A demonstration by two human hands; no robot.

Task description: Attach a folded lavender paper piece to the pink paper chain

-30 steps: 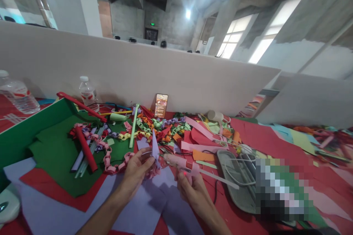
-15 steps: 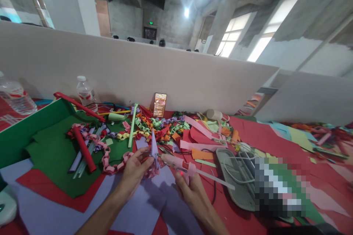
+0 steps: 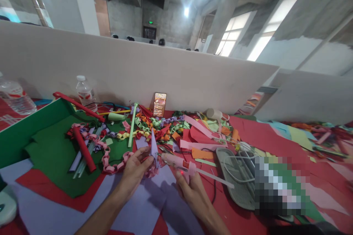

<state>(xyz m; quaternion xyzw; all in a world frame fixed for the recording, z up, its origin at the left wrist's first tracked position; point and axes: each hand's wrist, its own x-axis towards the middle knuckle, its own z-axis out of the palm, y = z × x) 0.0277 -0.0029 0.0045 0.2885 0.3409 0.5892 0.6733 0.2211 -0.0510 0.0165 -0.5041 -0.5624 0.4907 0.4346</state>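
Note:
My left hand (image 3: 137, 166) pinches a folded piece of purple paper (image 3: 153, 145), which stands up to a narrow point. My right hand (image 3: 191, 191) is wrapped around the handle of a pink hot glue gun (image 3: 178, 162), with a red light lit on it. A long pale glue stick (image 3: 216, 179) sticks out of the gun's rear. The nozzle is at the right side of the purple paper; I cannot tell whether it touches. A pink paper chain (image 3: 106, 158) trails left of my left hand, and pink links show below the fingers.
Purple sheets (image 3: 132, 205) lie under my hands. A grey tray (image 3: 238, 191) with cables sits to the right. Several coloured paper chains (image 3: 165, 126) are heaped ahead. A phone (image 3: 160, 104) leans on the white partition (image 3: 176, 77). A water bottle (image 3: 86, 93) and a green-walled box (image 3: 35, 125) stand left.

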